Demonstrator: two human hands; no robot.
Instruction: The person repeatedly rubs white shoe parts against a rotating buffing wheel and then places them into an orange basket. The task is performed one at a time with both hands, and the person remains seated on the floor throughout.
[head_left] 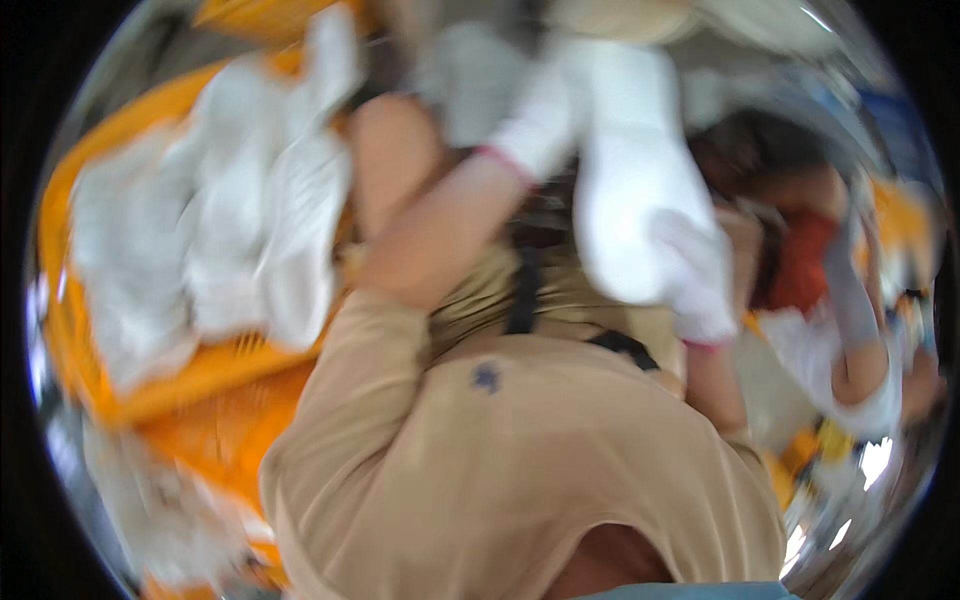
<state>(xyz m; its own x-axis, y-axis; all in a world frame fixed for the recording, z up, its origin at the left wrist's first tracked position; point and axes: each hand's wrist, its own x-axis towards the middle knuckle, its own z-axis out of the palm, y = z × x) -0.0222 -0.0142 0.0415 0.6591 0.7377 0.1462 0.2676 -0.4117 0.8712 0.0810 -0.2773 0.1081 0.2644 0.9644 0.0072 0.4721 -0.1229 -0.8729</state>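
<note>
A white shoe sole (632, 180), or a shoe seen from underneath, is held up lengthwise in front of my lap. Blur hides its details. My right hand (693, 272), in a white glove with a red cuff, grips its near end, with fingers lying over the edge. My left hand (548, 125), gloved the same way, is closed against the left side near the far end. Most of the left fingers are hidden behind the sole.
To my left stands an orange crate (130, 405) holding several similar white soles or shoes (235, 200). Clear plastic wrapping (165, 500) hangs below it. At the right, another person (810, 260) in red sits close by, beside white material (800, 350). A pale rounded thing (625, 18) lies beyond my hands.
</note>
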